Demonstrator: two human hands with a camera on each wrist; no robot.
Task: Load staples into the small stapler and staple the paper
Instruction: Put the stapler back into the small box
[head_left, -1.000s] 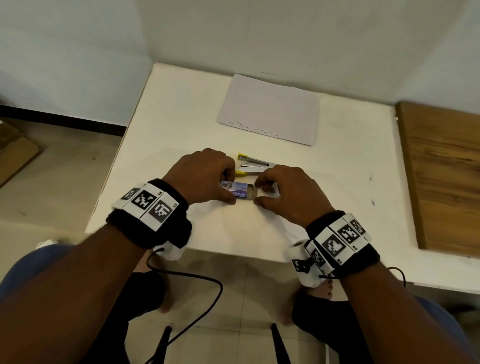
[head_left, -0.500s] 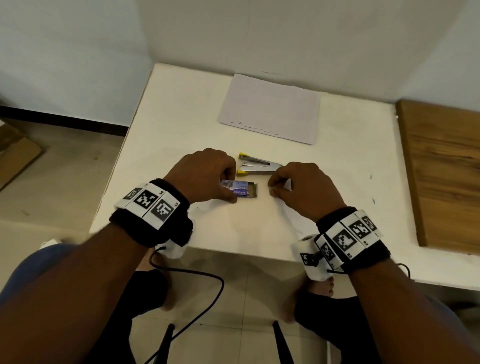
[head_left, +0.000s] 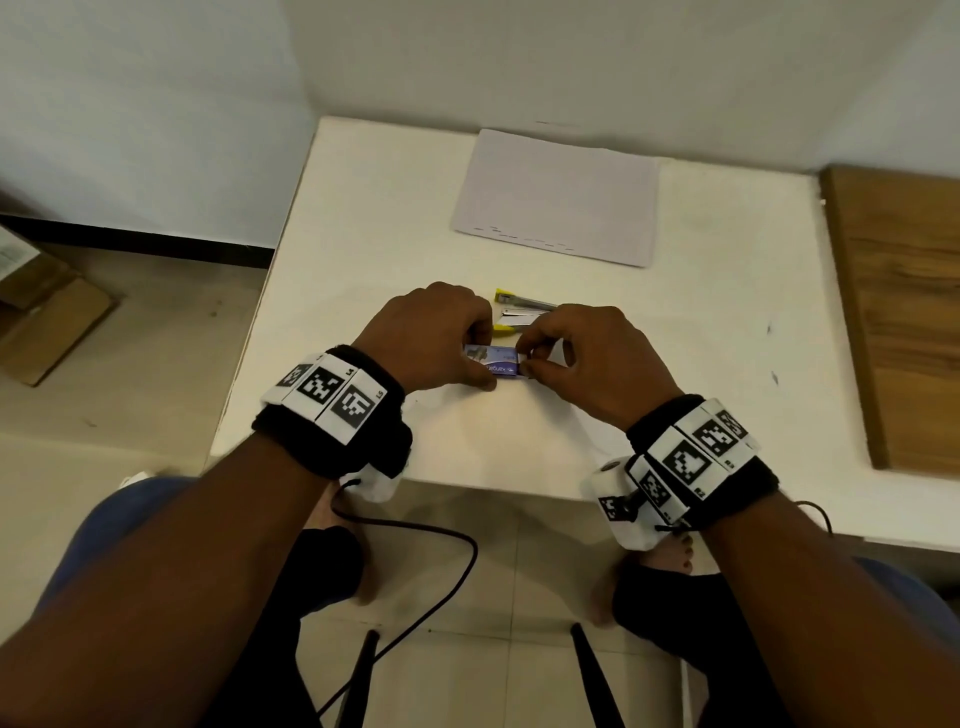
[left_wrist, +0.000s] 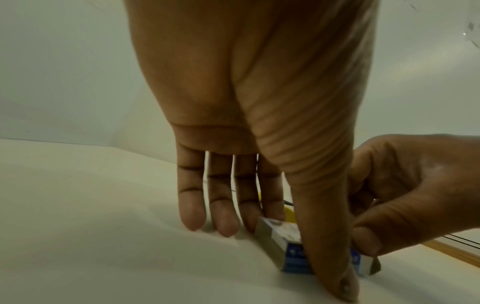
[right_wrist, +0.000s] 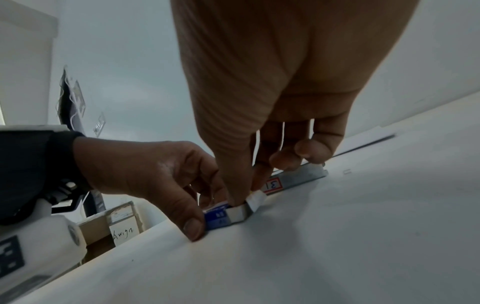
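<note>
A small blue staple box (head_left: 493, 362) lies on the white table (head_left: 363, 234) near its front edge. My left hand (head_left: 480, 358) grips the box (left_wrist: 281, 232) between thumb and fingers. At the box's open right end, my right hand (head_left: 524, 357) pinches with thumb and forefinger. In the right wrist view the thumb (right_wrist: 233, 185) pushes into the open end of the box (right_wrist: 218, 218) beside a white flap (right_wrist: 255, 198). The yellow and metal stapler (head_left: 522, 314) lies open just behind both hands. The paper (head_left: 556, 197) lies flat at the back of the table.
A wooden board (head_left: 904, 312) lies along the table's right side. One loose staple (right_wrist: 346, 171) sits on the table right of the stapler (right_wrist: 298, 176). Cardboard boxes (head_left: 47, 312) stand on the floor at the left. A cable (head_left: 441, 571) hangs below the table edge.
Half a second ago my right hand had drawn away to the right of the box; it has come back to the box's open end. My left hand has kept its grip.
</note>
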